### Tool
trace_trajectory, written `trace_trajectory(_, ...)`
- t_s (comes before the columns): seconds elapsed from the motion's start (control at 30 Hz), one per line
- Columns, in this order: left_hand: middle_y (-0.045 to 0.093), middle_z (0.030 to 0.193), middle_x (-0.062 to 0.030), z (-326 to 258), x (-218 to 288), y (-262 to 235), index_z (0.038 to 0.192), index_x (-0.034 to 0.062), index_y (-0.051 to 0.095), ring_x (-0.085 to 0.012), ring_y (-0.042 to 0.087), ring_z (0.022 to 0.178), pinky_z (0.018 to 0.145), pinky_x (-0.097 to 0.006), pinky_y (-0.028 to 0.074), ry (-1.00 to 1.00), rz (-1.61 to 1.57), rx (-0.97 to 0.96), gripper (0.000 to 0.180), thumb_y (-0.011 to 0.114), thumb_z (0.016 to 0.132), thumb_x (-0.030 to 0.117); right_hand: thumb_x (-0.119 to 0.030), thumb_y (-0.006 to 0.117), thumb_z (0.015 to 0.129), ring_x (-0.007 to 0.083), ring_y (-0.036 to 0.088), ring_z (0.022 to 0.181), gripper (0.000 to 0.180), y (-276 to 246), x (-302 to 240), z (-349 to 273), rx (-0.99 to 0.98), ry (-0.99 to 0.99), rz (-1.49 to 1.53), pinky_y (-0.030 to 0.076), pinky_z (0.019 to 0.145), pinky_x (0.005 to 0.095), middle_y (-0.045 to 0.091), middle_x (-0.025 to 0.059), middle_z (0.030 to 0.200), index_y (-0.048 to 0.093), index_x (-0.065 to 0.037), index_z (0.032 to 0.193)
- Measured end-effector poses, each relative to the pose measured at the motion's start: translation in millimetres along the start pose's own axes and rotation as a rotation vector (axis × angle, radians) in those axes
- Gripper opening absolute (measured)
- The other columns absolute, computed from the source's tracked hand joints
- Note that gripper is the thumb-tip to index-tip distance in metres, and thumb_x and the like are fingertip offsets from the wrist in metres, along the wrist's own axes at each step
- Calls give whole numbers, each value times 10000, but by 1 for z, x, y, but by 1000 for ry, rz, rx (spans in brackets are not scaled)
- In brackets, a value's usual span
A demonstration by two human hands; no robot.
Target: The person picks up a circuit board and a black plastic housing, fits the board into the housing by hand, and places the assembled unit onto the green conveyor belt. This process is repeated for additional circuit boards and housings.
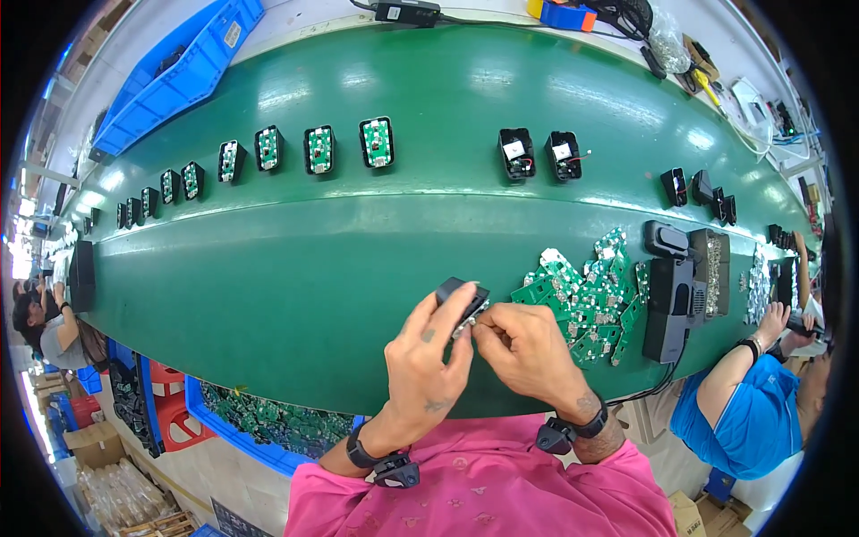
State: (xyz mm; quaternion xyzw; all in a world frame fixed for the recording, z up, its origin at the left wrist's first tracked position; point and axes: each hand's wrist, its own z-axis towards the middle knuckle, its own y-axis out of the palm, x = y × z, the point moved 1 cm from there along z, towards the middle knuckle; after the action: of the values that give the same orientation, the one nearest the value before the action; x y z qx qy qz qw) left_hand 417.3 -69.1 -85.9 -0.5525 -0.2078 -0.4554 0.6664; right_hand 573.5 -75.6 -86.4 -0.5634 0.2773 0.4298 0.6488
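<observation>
My left hand [429, 345] grips a small black plastic housing [458, 294] above the near edge of the green conveyor belt [295, 268]. My right hand [523, 345] pinches at the housing's open side, fingertips touching it. A heap of small green circuit boards [591, 300] lies just right of my hands. On the belt's far half runs a row of black housings with green boards inside [319, 149], and two black housings with white parts [540, 155] stand further right.
A black device with a cable [667, 304] stands beyond the board heap. A blue bin of green boards [259, 421] sits below the belt at my left. A person in blue [743, 412] works at my right, another person [45, 327] far left. Blue crates [174, 76] line the far side.
</observation>
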Motion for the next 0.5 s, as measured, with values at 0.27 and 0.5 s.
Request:
trace_trajectory(0.27, 514, 1350, -155, 2, -13, -9, 1386, -8, 462, -242, 657, 1076, 839, -312, 622, -357, -761, -137, 534, 626, 884, -89, -126, 717, 898, 120, 613, 566, 175, -2, -15, 0, 246, 238, 73, 463, 504, 253, 658, 74, 687, 661, 30, 841)
trace_trajectory(0.5, 559, 1326, -136, 5, -8, -1, 1390, 3, 482, -175, 678, 1003, 814, -256, 597, -236, -567, -194, 602, 658, 832, -139, -77, 701, 906, 70, 603, 588, 132, -1, -13, -13, 226, 192, 505, 458, 503, 229, 661, 66, 719, 655, 46, 892)
